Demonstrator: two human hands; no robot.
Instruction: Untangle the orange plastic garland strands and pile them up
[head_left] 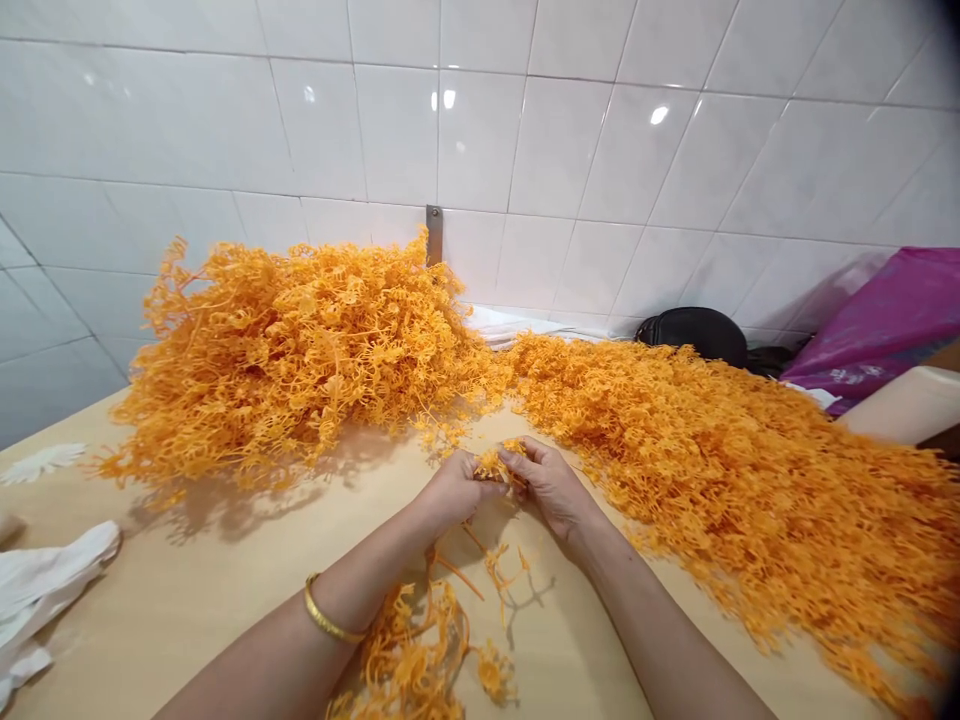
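My left hand (451, 492) is closed around an orange artificial flower sprig (491, 463), whose stems hang down below the fist. My right hand (553, 492) pinches the top of the same small bunch, close beside the left fingers. Exactly where the fingertips grip is partly hidden. Under my left forearm, which wears a gold bangle, lies a loose cluster of orange sprigs (420, 655). A tall heap of tangled orange sprigs (300, 350) rises behind my left hand. To the right spreads a lower, long pile of orange flower pieces (735, 450).
The light wooden table (247, 570) meets a white tiled wall (480, 130). White gloves (52, 580) lie at the left edge. At the back right are a black rounded case (694, 335), a purple bag (885, 320) and a beige object (904, 405).
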